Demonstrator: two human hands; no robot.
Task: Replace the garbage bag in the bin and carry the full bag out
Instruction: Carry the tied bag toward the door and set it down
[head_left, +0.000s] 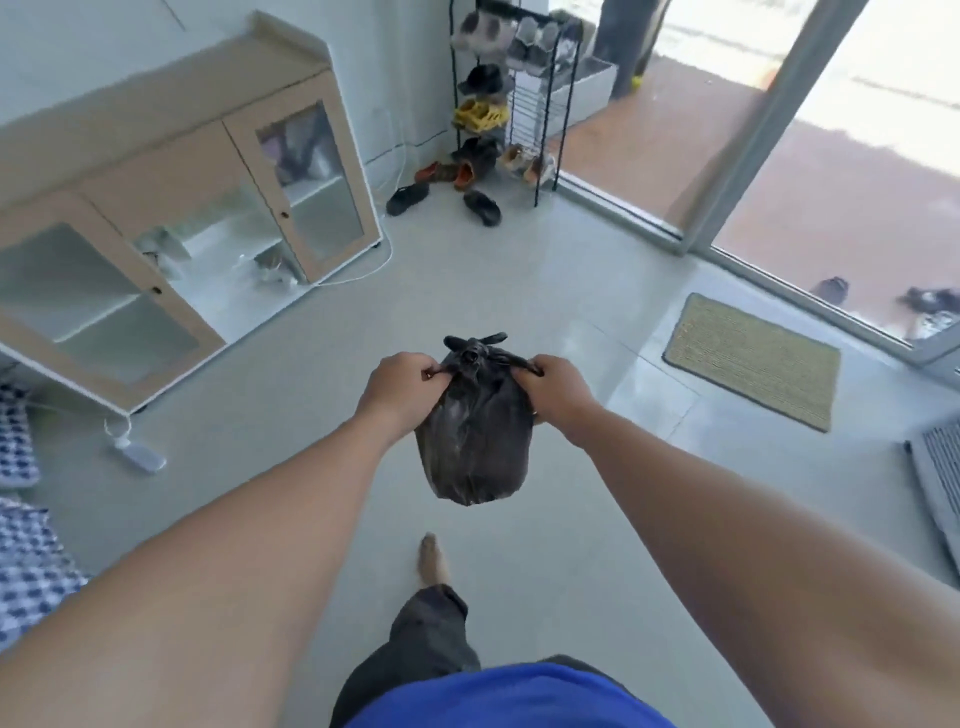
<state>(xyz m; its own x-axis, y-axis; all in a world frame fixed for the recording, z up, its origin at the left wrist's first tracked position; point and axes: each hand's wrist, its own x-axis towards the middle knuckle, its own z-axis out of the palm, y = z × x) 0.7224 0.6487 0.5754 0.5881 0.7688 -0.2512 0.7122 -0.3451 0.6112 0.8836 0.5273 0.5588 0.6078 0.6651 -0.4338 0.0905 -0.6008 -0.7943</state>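
Observation:
A full black garbage bag (475, 447) hangs in the air in front of me, above the pale floor. Its top is bunched into a knot with two short ends sticking up. My left hand (402, 387) pinches the left tie of the bag beside the knot. My right hand (556, 389) pinches the right tie on the other side. Both arms are stretched out forward. No bin is in view.
A wooden cabinet (171, 223) with glass doors stands at the left. A shoe rack (514, 98) and loose shoes fill the far corner. A glass door frame (753, 124) and a doormat (753, 361) lie to the right. A white cable and plug (137, 452) lie on the floor.

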